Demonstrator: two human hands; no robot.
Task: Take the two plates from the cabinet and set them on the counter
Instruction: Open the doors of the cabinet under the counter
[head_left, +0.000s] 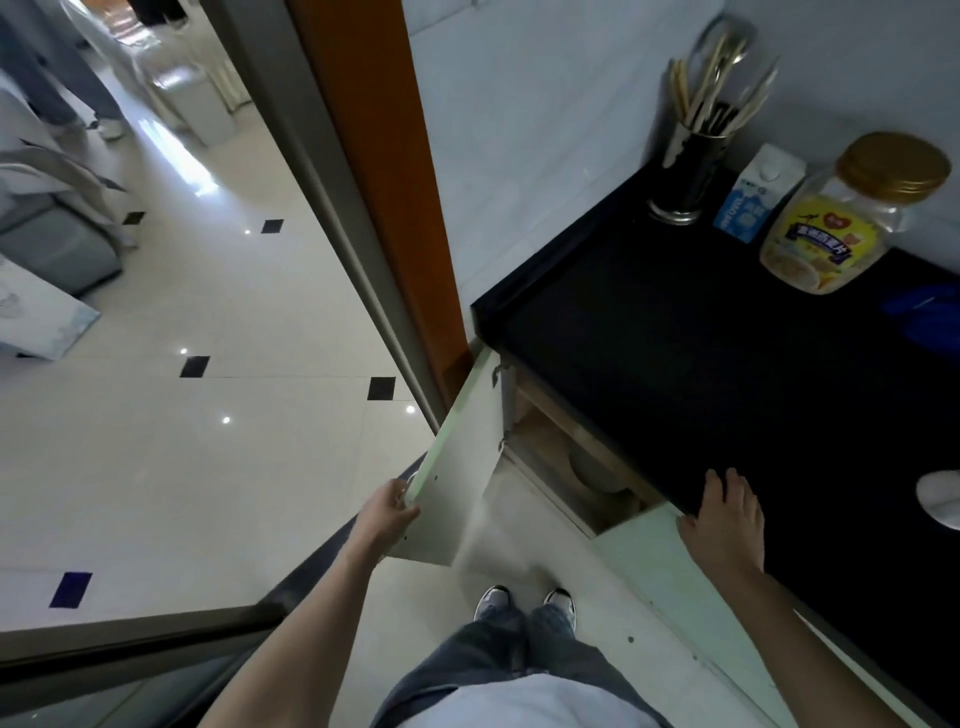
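Plates (592, 470) sit inside the open cabinet (545, 441) under the counter (701, 374), visible only as one pale, rounded, greyish-white shape in the shadowed compartment; whether it is one plate or two stacked cannot be told from here. One cabinet door (462, 457), pale green on its edge and white inside, stands swung out to the left. The left hand (387, 512) grips the door's outer edge, fingers curled around it. The right hand (727, 517) lies flat on the counter's front edge, fingers spread and holding nothing.

On the black counter stand three things in a row near the wall: one dark metal utensil holder (685, 176) filled with chopsticks and spoons, one small blue-and-white carton (756, 195), and one clear jar (841, 218) with a gold lid and a yellow label. One blue item (924, 312) lies at the right edge, and one white rounded object (943, 496) is cut off by the frame. Two shoes (527, 608) show on the pale floor below.
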